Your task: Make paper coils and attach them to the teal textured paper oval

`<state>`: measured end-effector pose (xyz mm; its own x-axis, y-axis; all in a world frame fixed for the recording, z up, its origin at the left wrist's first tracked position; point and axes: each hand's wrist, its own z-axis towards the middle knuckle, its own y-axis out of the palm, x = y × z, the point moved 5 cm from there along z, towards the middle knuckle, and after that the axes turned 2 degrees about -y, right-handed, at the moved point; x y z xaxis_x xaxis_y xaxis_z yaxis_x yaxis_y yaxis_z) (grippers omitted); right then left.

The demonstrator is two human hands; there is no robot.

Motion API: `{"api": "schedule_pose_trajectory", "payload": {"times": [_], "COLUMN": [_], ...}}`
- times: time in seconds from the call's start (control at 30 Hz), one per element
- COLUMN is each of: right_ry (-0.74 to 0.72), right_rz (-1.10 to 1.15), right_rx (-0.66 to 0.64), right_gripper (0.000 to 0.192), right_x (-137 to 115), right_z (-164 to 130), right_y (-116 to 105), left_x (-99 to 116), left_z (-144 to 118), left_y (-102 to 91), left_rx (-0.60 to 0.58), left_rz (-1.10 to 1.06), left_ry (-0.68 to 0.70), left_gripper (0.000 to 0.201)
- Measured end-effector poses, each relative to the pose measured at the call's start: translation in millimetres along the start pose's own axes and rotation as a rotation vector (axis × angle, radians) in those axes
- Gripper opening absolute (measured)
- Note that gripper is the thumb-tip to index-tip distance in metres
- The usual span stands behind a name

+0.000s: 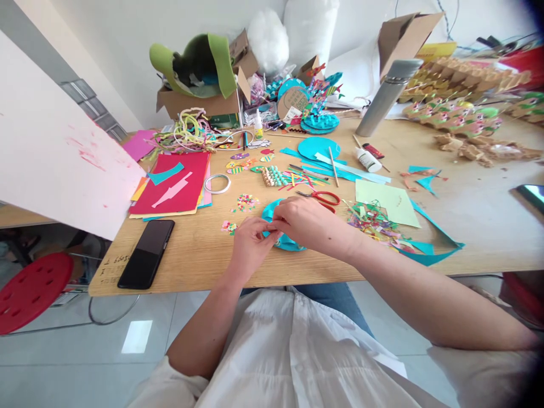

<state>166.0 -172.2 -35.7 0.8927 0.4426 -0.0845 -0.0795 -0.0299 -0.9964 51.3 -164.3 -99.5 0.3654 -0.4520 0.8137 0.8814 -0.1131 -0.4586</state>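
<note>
Both my hands meet over a round blue paper craft piece (289, 243) near the table's front edge, and they cover much of it. My left hand (251, 241) pinches at its left side, fingertips together. From above, my right hand (304, 218) reaches across with its fingers bent down against the left fingertips. Whatever sits between the fingers is too small or hidden to make out. Just beyond the right hand lie red-handled scissors (326, 198). Small piles of coloured paper bits (245, 202) are to the left of the craft piece.
A black phone (147, 254) lies at the left, near red paper sheets (172, 184) and a tape ring (217, 183). Paper scraps (378, 224) spread to the right. Farther back stand a grey thermos (386, 99), a glue bottle (368, 160) and a green visor (195, 65) on a box.
</note>
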Motion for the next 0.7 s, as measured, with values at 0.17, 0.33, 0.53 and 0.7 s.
{"api": "schedule_pose_trajectory", "payload": {"times": [0.17,0.33,0.53,0.7], "right_ry": [-0.010,0.016,0.012,0.090], "right_rz": [-0.035,-0.031,0.018,0.272], "right_rx": [-0.004,-0.024,-0.016,0.143], "right_gripper": [0.031,0.029,0.032,0.026], "right_x": [1,2,-1,13], "right_z": [1,1,0,-17], "right_y": [4,7,0,-29], "left_x": [-1,-1,1,0], "left_z": [-1,-2,-1,-4], "left_y": [1.3,2.0,2.3,2.3], "left_rx": [-0.001,0.001,-0.020,-0.053], "left_rz": [-0.010,0.002,0.029,-0.024], "left_ry": [0.006,0.019,0.030,-0.015], "left_gripper": [0.007,0.008,0.006,0.007]}}
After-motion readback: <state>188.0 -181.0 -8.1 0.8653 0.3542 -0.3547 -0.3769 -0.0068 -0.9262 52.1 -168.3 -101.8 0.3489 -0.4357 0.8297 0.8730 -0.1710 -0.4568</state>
